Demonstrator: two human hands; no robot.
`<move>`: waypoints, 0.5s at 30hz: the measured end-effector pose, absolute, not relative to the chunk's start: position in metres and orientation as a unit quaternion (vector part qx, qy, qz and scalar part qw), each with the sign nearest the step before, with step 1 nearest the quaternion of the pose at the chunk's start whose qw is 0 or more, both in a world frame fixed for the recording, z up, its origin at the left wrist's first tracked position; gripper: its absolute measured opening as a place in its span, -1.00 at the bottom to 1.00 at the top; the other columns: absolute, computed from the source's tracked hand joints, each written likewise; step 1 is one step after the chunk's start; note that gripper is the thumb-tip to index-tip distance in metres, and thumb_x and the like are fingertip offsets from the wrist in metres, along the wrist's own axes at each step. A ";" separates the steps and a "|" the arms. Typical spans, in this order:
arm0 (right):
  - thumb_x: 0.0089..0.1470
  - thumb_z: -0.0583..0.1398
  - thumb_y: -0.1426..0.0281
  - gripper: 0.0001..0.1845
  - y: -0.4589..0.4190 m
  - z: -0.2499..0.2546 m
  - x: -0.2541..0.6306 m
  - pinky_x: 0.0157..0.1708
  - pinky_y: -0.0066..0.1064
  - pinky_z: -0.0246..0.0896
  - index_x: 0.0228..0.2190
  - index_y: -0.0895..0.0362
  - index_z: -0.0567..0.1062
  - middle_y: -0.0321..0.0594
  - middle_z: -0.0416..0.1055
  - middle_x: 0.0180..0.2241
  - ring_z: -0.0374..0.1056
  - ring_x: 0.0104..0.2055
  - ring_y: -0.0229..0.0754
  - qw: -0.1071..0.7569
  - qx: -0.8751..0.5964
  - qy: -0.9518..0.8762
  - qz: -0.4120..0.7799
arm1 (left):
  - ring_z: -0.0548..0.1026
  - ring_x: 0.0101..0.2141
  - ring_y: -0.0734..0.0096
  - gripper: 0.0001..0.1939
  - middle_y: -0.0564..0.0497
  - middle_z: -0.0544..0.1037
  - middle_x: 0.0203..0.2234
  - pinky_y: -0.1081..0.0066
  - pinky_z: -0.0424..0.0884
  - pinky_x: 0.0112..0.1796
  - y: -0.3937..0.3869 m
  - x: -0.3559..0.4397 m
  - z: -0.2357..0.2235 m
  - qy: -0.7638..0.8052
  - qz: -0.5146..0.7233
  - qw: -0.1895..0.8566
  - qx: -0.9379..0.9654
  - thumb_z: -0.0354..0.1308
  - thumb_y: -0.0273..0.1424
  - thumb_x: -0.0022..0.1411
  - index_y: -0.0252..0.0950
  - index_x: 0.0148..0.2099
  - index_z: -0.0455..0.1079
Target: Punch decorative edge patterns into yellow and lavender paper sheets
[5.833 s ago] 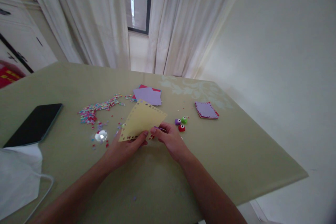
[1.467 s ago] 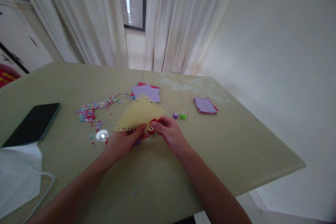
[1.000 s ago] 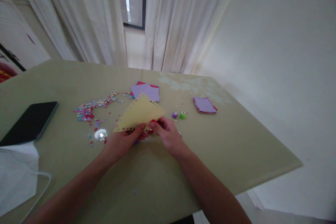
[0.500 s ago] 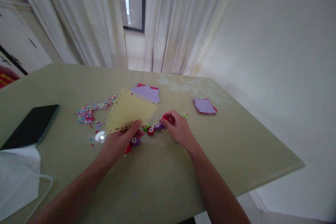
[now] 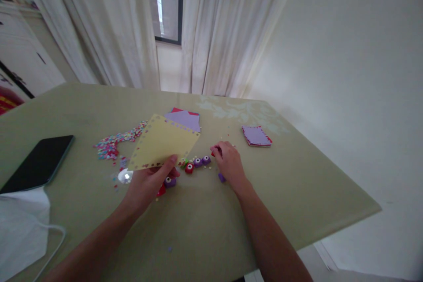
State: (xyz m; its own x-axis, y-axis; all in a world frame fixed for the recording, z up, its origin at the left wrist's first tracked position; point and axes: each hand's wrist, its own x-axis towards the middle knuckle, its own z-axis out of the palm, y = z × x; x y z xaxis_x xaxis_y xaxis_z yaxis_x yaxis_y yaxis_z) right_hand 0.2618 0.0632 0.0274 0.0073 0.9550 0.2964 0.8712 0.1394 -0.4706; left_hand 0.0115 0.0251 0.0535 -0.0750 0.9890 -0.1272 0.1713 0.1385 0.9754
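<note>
Yellow perforated sheet (image 5: pixel 165 143) is being clamped by left hand (image 5: pixel 148 183); red object (image 5: pixel 213 154) is being pinched by right hand (image 5: pixel 230 164), near 2 purple eyed objects (image 5: pixel 198 162).

Yellow sheet (image 5: pixel 163 143): flat, holes along its edges, held tilted in your left hand (image 5: pixel 152 185). Red piece (image 5: pixel 213 153): small, mostly hidden by your right hand (image 5: pixel 230 164), right of the sheet.

red piece (image 5: pixel 213 154) mostly hidden in the right hand (image 5: pixel 227 161), green punch (image 5: pixel 184 164) partly covered by the yellow sheet (image 5: pixel 163 143), white mask (image 5: pixel 23 229) cut off at the left edge, confetti (image 5: pixel 110 143) too small to count
</note>
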 end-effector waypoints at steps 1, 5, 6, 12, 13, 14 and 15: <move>0.37 0.21 0.39 -0.82 0.064 0.026 0.261 -0.14 -0.32 0.21 -0.29 0.14 0.59 -0.10 0.57 -0.25 0.44 -0.18 -0.08 0.260 -0.650 -0.709 0.087 | 0.63 -0.50 0.13 -0.50 -0.06 0.69 -0.52 0.33 0.44 -0.54 0.025 0.012 0.054 0.592 0.430 0.470 0.494 0.33 0.14 0.06 -0.22 -0.39 0.60; 0.38 0.18 0.42 -0.79 0.067 0.022 0.262 -0.06 -0.31 0.25 -0.24 0.15 0.62 -0.09 0.60 -0.22 0.47 -0.13 -0.09 0.255 -0.639 -0.717 0.114 | 0.60 -0.51 0.18 -0.48 -0.05 0.68 -0.55 0.35 0.44 -0.51 0.025 0.012 0.057 0.593 0.427 0.465 0.500 0.31 0.16 0.04 -0.23 -0.42 0.61; 0.40 0.15 0.42 -0.77 0.068 0.022 0.265 -0.05 -0.31 0.26 -0.21 0.15 0.62 -0.08 0.59 -0.20 0.47 -0.12 -0.08 0.272 -0.647 -0.705 0.104 | 0.59 -0.52 0.20 -0.48 -0.05 0.67 -0.55 0.36 0.43 -0.52 0.025 0.012 0.057 0.592 0.429 0.462 0.502 0.31 0.16 0.04 -0.22 -0.44 0.61; 0.28 0.22 0.47 -0.67 0.073 0.015 0.281 0.15 -0.19 0.30 0.06 0.23 0.56 0.07 0.44 -0.01 0.44 0.03 0.04 0.290 -0.687 -0.665 0.028 | 0.45 -0.62 0.31 -0.43 -0.05 0.59 -0.64 0.39 0.32 -0.60 0.025 0.009 0.050 0.589 0.424 0.451 0.520 0.23 0.14 0.14 -0.22 -0.61 0.52; 0.24 0.25 0.46 -0.61 0.073 0.014 0.282 0.18 -0.17 0.29 0.09 0.25 0.54 0.09 0.42 0.01 0.42 0.06 0.06 0.278 -0.688 -0.670 0.020 | 0.44 -0.63 0.31 -0.42 -0.05 0.58 -0.66 0.39 0.32 -0.59 0.025 0.009 0.048 0.582 0.425 0.451 0.526 0.22 0.13 0.16 -0.23 -0.63 0.50; 0.21 0.28 0.46 -0.56 0.074 0.013 0.282 0.20 -0.16 0.28 0.12 0.27 0.52 0.11 0.40 0.02 0.41 0.08 0.08 0.264 -0.690 -0.674 0.013 | 0.44 -0.63 0.32 -0.41 -0.05 0.56 -0.67 0.39 0.33 -0.58 0.025 0.008 0.046 0.572 0.430 0.450 0.534 0.22 0.12 0.18 -0.23 -0.64 0.48; 0.19 0.29 0.47 -0.53 0.074 0.012 0.282 0.21 -0.16 0.27 0.13 0.27 0.51 0.11 0.39 0.02 0.40 0.09 0.09 0.253 -0.694 -0.674 0.008 | 0.44 -0.62 0.32 -0.41 -0.04 0.54 -0.68 0.39 0.33 -0.57 0.026 0.007 0.043 0.560 0.437 0.450 0.541 0.21 0.11 0.21 -0.23 -0.65 0.46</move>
State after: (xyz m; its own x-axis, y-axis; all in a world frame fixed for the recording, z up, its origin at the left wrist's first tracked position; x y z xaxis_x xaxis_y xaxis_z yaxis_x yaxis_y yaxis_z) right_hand 0.2816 0.0737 0.0122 0.0915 0.9396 0.3298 0.9318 0.0361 -0.3612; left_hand 0.0071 0.0257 0.0430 -0.0099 0.9995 -0.0313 0.2130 0.0327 0.9765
